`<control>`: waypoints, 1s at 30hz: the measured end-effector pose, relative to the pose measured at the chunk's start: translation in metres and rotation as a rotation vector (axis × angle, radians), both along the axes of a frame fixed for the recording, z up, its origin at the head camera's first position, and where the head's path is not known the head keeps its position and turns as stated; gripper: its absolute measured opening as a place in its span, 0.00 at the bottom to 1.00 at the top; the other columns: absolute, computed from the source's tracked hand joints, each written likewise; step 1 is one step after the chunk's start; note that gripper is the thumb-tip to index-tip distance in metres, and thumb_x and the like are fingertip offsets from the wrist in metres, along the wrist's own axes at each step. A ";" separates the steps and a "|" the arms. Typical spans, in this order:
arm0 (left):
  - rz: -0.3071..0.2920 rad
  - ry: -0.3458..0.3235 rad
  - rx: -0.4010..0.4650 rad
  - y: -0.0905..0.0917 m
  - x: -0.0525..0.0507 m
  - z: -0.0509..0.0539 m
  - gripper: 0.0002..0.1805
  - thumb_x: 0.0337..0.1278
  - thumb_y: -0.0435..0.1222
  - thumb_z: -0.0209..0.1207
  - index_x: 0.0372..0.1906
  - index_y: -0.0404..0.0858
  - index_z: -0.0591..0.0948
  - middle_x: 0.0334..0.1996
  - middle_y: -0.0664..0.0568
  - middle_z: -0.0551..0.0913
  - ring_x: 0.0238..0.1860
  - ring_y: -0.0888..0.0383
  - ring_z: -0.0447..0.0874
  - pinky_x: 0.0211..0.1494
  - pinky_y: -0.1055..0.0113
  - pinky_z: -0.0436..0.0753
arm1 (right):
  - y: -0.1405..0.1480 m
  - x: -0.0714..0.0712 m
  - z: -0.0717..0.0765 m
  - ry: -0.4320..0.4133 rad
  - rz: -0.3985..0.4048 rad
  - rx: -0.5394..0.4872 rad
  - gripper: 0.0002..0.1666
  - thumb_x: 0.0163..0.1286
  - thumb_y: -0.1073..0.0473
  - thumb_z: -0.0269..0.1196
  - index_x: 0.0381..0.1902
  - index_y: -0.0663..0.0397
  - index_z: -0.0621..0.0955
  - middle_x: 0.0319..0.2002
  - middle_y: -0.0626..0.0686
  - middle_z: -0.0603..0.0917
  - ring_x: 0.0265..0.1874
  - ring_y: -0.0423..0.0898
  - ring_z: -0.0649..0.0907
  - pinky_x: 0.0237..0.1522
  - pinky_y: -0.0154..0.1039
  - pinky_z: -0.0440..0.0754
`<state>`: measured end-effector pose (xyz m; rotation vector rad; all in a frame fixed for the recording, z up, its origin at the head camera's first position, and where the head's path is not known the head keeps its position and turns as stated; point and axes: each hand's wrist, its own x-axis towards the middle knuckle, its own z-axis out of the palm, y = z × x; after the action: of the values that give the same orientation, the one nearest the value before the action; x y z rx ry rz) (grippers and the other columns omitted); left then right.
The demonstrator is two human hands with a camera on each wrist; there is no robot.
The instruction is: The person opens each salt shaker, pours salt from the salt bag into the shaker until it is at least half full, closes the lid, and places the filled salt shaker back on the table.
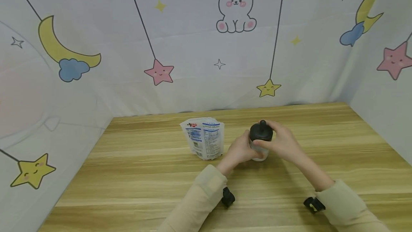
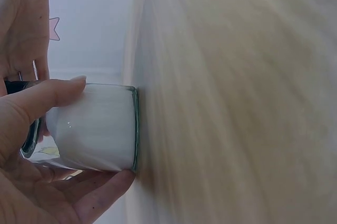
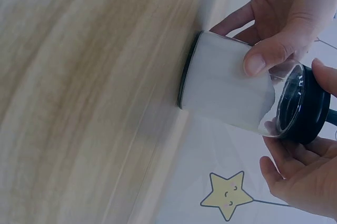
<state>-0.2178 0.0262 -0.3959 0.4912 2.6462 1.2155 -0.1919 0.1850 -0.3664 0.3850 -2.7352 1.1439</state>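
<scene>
A clear glass jar (image 3: 226, 81), mostly filled with white powder, stands on the table between both hands. My left hand (image 1: 241, 149) grips the jar's body, its thumb (image 2: 52, 95) lying along one side and the fingers around the other. On top sits a black lid (image 1: 261, 131) with a small knob. My right hand (image 1: 284, 141) holds the lid by its rim, thumb on the near side and fingers behind. Left of the hands stands a white printed pouch (image 1: 206, 139), which neither hand touches.
The wood-grain table (image 1: 141, 178) reaches back to a white cloth backdrop (image 1: 199, 38) with rabbits, stars and moons. Cloth also hangs along the left and right sides. A black wrist device (image 1: 227, 197) is worn at the left cuff, another (image 1: 314, 204) at the right.
</scene>
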 end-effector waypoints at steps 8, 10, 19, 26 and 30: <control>0.010 -0.021 0.029 0.000 0.000 0.001 0.35 0.41 0.41 0.73 0.57 0.42 0.72 0.54 0.46 0.82 0.48 0.52 0.82 0.43 0.63 0.79 | -0.001 0.002 0.002 0.001 -0.060 0.015 0.47 0.52 0.43 0.73 0.64 0.62 0.71 0.62 0.66 0.76 0.61 0.66 0.74 0.58 0.64 0.71; 0.010 -0.025 0.033 0.000 -0.001 0.001 0.35 0.40 0.41 0.74 0.57 0.42 0.72 0.54 0.46 0.82 0.45 0.53 0.82 0.40 0.64 0.78 | -0.001 0.001 0.002 0.002 -0.069 0.011 0.47 0.52 0.43 0.74 0.63 0.62 0.71 0.61 0.65 0.76 0.60 0.66 0.74 0.58 0.63 0.71; 0.018 -0.033 0.053 0.001 0.000 0.001 0.35 0.40 0.40 0.74 0.57 0.41 0.73 0.53 0.46 0.82 0.41 0.55 0.82 0.37 0.65 0.77 | -0.003 0.001 0.001 0.008 -0.090 -0.004 0.47 0.50 0.41 0.74 0.61 0.60 0.72 0.60 0.64 0.77 0.60 0.66 0.74 0.57 0.63 0.72; 0.006 -0.019 0.039 0.002 -0.001 0.001 0.36 0.41 0.41 0.73 0.60 0.41 0.71 0.55 0.46 0.81 0.49 0.51 0.82 0.46 0.61 0.79 | -0.002 -0.001 -0.002 -0.010 -0.078 -0.019 0.46 0.52 0.43 0.74 0.63 0.62 0.71 0.61 0.64 0.76 0.61 0.64 0.73 0.58 0.62 0.71; -0.010 0.008 0.009 0.003 -0.002 0.000 0.37 0.42 0.41 0.73 0.61 0.40 0.70 0.55 0.46 0.81 0.54 0.50 0.81 0.53 0.59 0.79 | -0.002 -0.003 -0.003 -0.013 -0.066 -0.028 0.46 0.53 0.44 0.73 0.63 0.62 0.70 0.62 0.65 0.75 0.62 0.64 0.73 0.60 0.62 0.70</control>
<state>-0.2193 0.0288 -0.3962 0.5107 2.6433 1.2251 -0.1945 0.1827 -0.3697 0.2829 -2.7181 1.1710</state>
